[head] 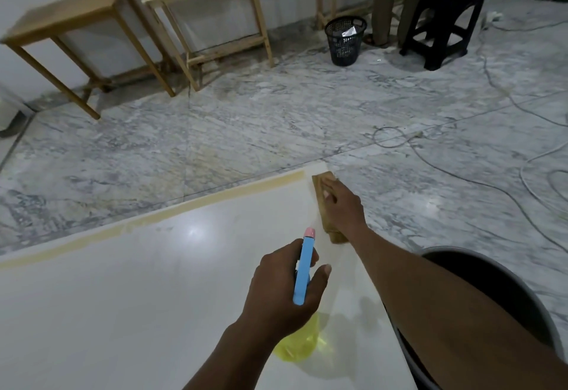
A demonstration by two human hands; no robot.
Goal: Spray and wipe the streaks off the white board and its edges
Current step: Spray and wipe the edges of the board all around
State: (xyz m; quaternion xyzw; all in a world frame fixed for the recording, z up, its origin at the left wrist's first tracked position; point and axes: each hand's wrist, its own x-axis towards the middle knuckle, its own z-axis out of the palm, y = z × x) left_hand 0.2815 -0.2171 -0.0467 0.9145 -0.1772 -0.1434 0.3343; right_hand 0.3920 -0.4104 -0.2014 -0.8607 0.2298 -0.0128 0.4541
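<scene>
Your left hand (285, 291) grips the spray bottle (302, 270) over the white board (153, 297), your right hand (341, 205) lying flat-fingered on the cloth (319, 182) at its edge.

The board (123, 297) is glossy white, with tan tape (190, 208) along its far edge. The spray bottle (302, 270) has a blue head, pink nozzle and yellow body. The cloth (319, 183) is ochre, the floor (246, 131) grey-white marble, and the mesh bin (344, 42) at upper right black.

Cloth (325, 205) on board's (153, 282) right edge, bucket (507, 282) beside.
</scene>
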